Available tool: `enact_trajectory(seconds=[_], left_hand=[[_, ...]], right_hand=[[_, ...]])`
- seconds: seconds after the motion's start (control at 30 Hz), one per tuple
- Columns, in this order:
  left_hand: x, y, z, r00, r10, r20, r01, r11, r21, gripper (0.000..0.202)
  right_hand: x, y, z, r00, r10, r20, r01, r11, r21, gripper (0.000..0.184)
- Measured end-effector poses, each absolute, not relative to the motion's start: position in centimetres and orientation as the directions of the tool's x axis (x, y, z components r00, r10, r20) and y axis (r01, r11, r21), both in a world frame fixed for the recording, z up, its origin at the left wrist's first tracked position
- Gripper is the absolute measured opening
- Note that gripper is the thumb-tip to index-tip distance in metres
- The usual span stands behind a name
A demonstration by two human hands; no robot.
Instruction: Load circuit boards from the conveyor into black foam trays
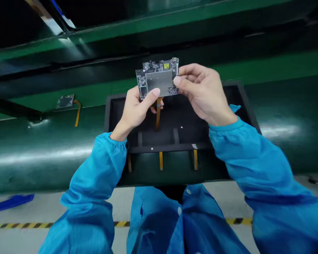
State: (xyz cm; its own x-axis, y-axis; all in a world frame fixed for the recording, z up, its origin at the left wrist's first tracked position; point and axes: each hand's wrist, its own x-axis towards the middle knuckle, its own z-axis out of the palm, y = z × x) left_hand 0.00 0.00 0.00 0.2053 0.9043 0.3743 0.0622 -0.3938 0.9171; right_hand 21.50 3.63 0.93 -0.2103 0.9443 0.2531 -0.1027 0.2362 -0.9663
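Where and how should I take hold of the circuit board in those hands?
Probably the left and right edges of the circuit board, coming from both sides: it looks thin and flat, and an orange strip hangs below its lower edge, best left free.

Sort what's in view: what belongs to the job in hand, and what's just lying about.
Job in hand, by the look of it:
- circuit board, held in left hand and right hand
- orange strip hanging below it
- black tray beneath

Apparently lying about:
- second board, though possibly related
- striped floor tape
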Motion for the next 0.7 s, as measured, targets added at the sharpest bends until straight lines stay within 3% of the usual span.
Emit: enact_trajectory(seconds=[0.27,0.7], left_hand=[[0.2,-0.2,-1.1,0.145,0.923,0.355,0.102,-0.371,0.923,0.05],[0.0,-0.1,-1.1,0.16,0.935,0.315,0.146,-0.338,0.93,0.043]], right_hand=[[21.9,3.9,0.6,-0.197,0.926,0.321,-0.129,0.3,-0.945,0.043],[22.2,3.5,0.9,-0.344,0.912,0.223,-0.166,0.175,-0.97,0.031]])
